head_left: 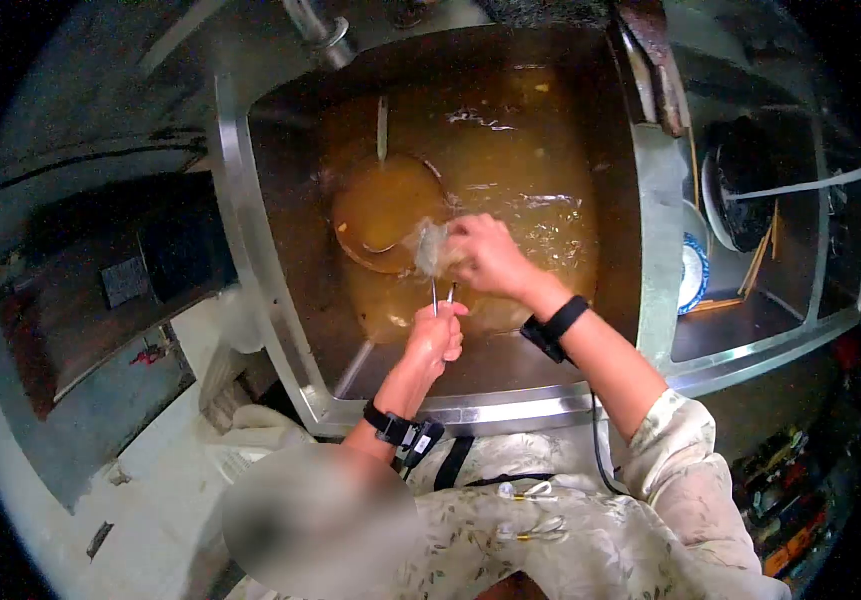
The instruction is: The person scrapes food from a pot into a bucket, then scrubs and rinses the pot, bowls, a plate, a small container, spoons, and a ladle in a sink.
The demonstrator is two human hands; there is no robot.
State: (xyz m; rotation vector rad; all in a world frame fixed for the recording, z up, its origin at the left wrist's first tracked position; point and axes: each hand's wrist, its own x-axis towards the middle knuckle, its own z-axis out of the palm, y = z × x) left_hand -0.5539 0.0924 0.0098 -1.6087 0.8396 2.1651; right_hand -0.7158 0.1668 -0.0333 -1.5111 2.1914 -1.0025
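Over a sink (480, 410) of murky brown water, my left hand (435, 335) is wrapped round the ends of thin metal utensils (436, 296), which point up and away from me. Their far ends meet a pale, translucent scrubber or cloth (430, 247). My right hand (490, 257) pinches that scrubber from the right, its fingers bent around it. Just behind and left of both hands, a round brownish dish or pan (388, 205) lies in the water. The exact kind of utensils is too small to tell.
A metal faucet (328, 38) hangs at the sink's back left. In the right basin are a blue-rimmed plate (692, 272), a dark pan (740, 185) and wooden chopsticks (756, 262). A white bag (250, 430) sits left of the sink's front edge.
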